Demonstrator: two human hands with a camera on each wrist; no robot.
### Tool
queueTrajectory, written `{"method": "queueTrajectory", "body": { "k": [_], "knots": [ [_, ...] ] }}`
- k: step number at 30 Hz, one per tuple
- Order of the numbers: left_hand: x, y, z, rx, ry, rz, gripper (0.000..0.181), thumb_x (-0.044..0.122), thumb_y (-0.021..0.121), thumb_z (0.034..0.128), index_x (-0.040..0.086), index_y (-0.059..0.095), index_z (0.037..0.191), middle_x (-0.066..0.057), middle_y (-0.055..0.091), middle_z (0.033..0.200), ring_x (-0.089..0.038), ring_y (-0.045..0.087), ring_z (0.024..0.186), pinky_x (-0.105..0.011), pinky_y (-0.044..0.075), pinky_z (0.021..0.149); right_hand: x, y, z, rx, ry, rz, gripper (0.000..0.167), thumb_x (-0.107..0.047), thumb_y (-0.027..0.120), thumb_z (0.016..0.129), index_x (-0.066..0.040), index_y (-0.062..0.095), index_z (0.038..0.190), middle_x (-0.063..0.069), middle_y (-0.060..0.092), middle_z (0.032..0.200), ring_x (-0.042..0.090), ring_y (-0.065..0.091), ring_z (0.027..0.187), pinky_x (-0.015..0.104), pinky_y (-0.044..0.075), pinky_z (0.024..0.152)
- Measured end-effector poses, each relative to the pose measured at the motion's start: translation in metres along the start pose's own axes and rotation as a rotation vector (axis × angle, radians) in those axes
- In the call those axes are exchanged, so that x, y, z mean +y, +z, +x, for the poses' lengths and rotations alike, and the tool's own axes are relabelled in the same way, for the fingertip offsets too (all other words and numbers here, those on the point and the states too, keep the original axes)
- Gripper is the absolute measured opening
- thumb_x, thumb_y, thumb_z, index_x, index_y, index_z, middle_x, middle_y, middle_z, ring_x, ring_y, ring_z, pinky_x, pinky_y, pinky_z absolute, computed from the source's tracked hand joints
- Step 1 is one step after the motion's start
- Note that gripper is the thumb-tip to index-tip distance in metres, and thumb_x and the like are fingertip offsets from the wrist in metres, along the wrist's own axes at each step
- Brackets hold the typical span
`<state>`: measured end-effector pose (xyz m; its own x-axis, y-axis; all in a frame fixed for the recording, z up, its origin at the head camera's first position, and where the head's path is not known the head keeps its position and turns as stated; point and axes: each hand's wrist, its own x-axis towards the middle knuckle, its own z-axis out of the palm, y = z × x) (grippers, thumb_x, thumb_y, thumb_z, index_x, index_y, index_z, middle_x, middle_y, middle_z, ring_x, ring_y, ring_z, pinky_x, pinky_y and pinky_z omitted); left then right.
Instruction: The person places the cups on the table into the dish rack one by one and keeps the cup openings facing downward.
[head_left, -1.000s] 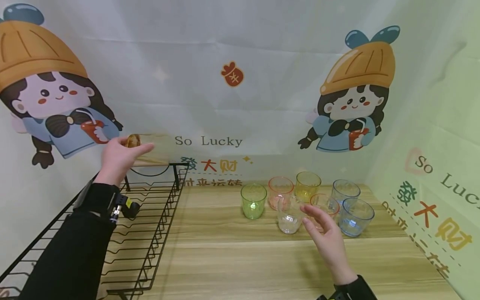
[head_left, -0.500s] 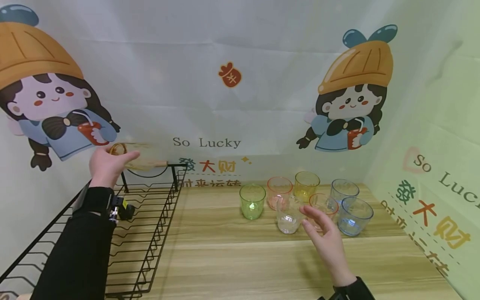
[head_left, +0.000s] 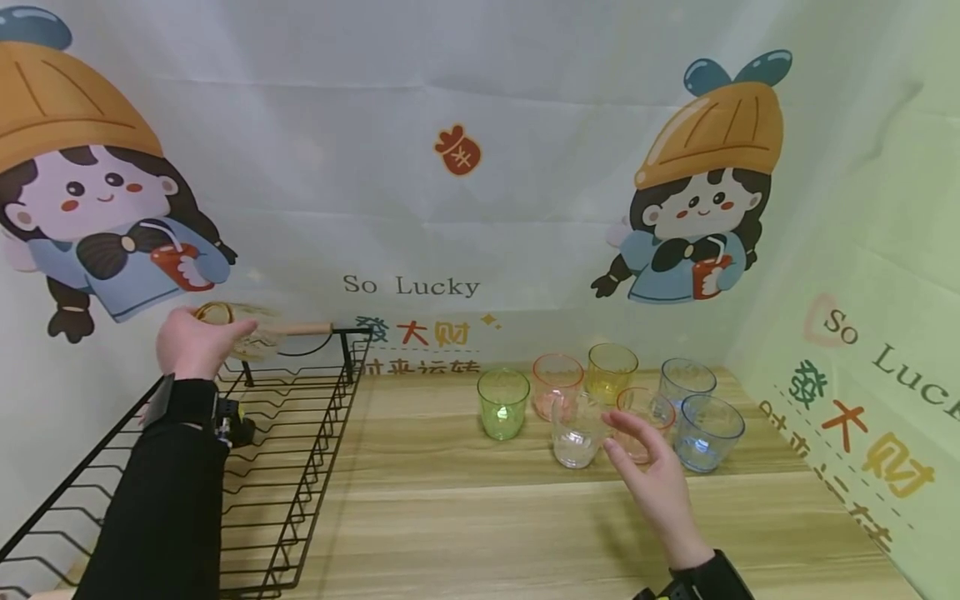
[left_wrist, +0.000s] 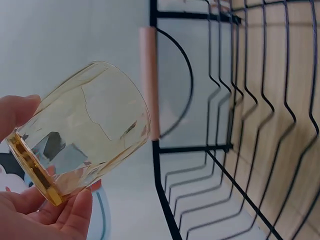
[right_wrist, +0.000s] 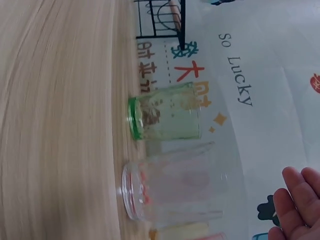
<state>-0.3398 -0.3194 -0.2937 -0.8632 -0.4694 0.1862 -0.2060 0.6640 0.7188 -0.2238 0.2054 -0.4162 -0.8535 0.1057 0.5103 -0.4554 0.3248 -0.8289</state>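
Near rack: black wire rack (left_wrist: 187, 149) is running fr. the near L side to the back, its bars passing under the L forearm.
R hand: R hand (head_left: 652, 475) is hovering over the tabletop (head_left: 487, 533), fingers loosely bent, gap to the thumb, gripping nothing; can't see it touching any glass.
Table glasses: clear glass (head_left: 576, 439) is standing upright just beside the R fingertips; green glass (head_left: 502, 406) is standing to its L, yellow glass (head_left: 612, 375) behind.
L hand: L hand (head_left: 191, 343) is gripping the base end of the amber glass (left_wrist: 100, 125), thumb one side, fingers the other.
Amber glass: is hanging at the rack's far end, looks to be above the bars; body is reaching out & down fr. the grip.
Long axis: is slanting, base up in the fingers, mouth facing down & to the R; not quite straight upside-down.
Nearer hand: L is doing the holding, close to the rack; R is hovering well apart.
Far end: wooden handle (left_wrist: 149, 82) is sitting near the mouth; can't tell if touching.
Back: printed backdrop (head_left: 540, 250) is hanging behind it all.
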Motion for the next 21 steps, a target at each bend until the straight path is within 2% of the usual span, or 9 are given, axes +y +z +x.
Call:
{"method": "queueTrajectory", "body": {
  "k": [2, 7, 9, 12, 15, 21],
  "knots": [
    [-0.005, 0.0, 0.002, -0.006, -0.002, 0.027, 0.09, 0.048, 0.063, 0.0903, -0.014, 0.029, 0.145, -0.039, 0.039, 0.139, -0.054, 0.04, 0.123, -0.06, 0.04, 0.099, 0.001, -0.002, 0.002, 0.006, -0.035, -0.052, 0.041, -0.001, 0.067, 0.091, 0.005, 0.057, 0.13, 0.021, 0.062, 0.127, 0.001, 0.048, 0.116, 0.057, 0.031, 0.107],
    [-0.015, 0.001, 0.005, -0.006, -0.009, 0.067, 0.087, 0.046, 0.064, 0.0901, -0.016, 0.033, 0.142, -0.039, 0.042, 0.134, -0.054, 0.043, 0.117, -0.061, 0.042, 0.095, 0.001, -0.012, 0.008, -0.001, -0.154, -0.197, 0.042, -0.001, 0.073, 0.085, 0.006, 0.06, 0.125, 0.022, 0.064, 0.123, 0.03, 0.053, 0.115, 0.056, 0.034, 0.101],
    [-0.019, 0.001, 0.005, -0.003, -0.006, 0.074, 0.085, 0.046, 0.064, 0.09, -0.017, 0.035, 0.139, -0.039, 0.044, 0.131, -0.054, 0.045, 0.115, -0.061, 0.043, 0.093, 0.003, -0.017, 0.011, -0.013, -0.195, -0.255, 0.043, -0.001, 0.075, 0.083, 0.006, 0.061, 0.124, 0.021, 0.065, 0.122, 0.037, 0.053, 0.112, 0.056, 0.036, 0.098],
    [-0.023, 0.001, 0.005, -0.001, 0.009, 0.088, 0.082, 0.043, 0.066, 0.0897, -0.019, 0.038, 0.135, -0.04, 0.046, 0.128, -0.054, 0.046, 0.112, -0.061, 0.044, 0.09, 0.006, -0.025, 0.015, -0.021, -0.229, -0.329, 0.045, -0.001, 0.077, 0.081, 0.006, 0.062, 0.122, 0.022, 0.065, 0.12, 0.041, 0.054, 0.11, 0.057, 0.037, 0.096],
    [-0.026, 0.003, 0.005, 0.004, 0.013, 0.115, 0.079, 0.039, 0.068, 0.0897, -0.02, 0.04, 0.135, -0.041, 0.047, 0.128, -0.055, 0.046, 0.113, -0.062, 0.045, 0.091, 0.007, -0.031, 0.017, -0.023, -0.214, -0.386, 0.047, -0.005, 0.079, 0.081, 0.006, 0.061, 0.123, 0.022, 0.065, 0.12, 0.043, 0.053, 0.113, 0.06, 0.038, 0.096],
    [-0.033, 0.011, 0.009, 0.03, 0.005, 0.15, 0.076, 0.037, 0.069, 0.0898, -0.018, 0.042, 0.134, -0.04, 0.048, 0.124, -0.055, 0.047, 0.111, -0.063, 0.045, 0.089, 0.008, -0.039, 0.021, -0.039, -0.221, -0.437, 0.05, -0.008, 0.079, 0.081, 0.007, 0.06, 0.125, 0.024, 0.064, 0.122, 0.045, 0.053, 0.115, 0.065, 0.038, 0.097]
  ]
}}
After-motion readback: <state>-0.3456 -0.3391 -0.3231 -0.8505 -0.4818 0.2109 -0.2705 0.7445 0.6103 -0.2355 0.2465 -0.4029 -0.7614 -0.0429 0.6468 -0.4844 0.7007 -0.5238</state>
